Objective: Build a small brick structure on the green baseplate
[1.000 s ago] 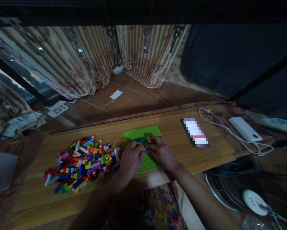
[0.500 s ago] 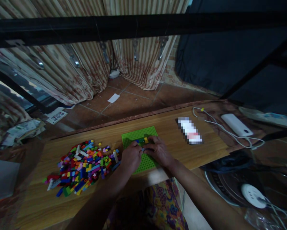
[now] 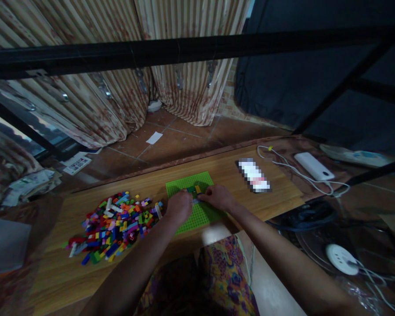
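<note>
- The green baseplate (image 3: 197,221) lies flat on the wooden tabletop (image 3: 54,281), in the middle of the scene, with both hands over it.
- A short row of bricks stands on the far half of the baseplate, between the hands; a green brick (image 3: 191,190) and a yellow brick (image 3: 197,188) show in it, the yellow one to the right.
- The left hand (image 3: 179,206) covers the left part of the baseplate, its fingers curled in at the left end of the row. Its grip looks nearly closed, but the fingertips are hidden, so whether it has hold of a brick cannot be told.
- The right hand (image 3: 219,197) comes in over the baseplate's right edge, thumb and forefinger bent close together near the right end of the row. Its grip is narrow; the dim, small view does not show whether a brick is pinched there.
- Left of the baseplate spreads a loose brick pile (image 3: 118,226) of many colours, with a long white brick (image 3: 158,211) at its right side, near the left hand.
- A phone (image 3: 254,175), its screen blurred out, lies to the right, well apart from the baseplate.
- Farther right are a white oblong device (image 3: 313,166) and a white cable (image 3: 294,169).
- Striped curtains (image 3: 184,94) hang on the far side, beyond the tiled floor (image 3: 180,140).
</note>
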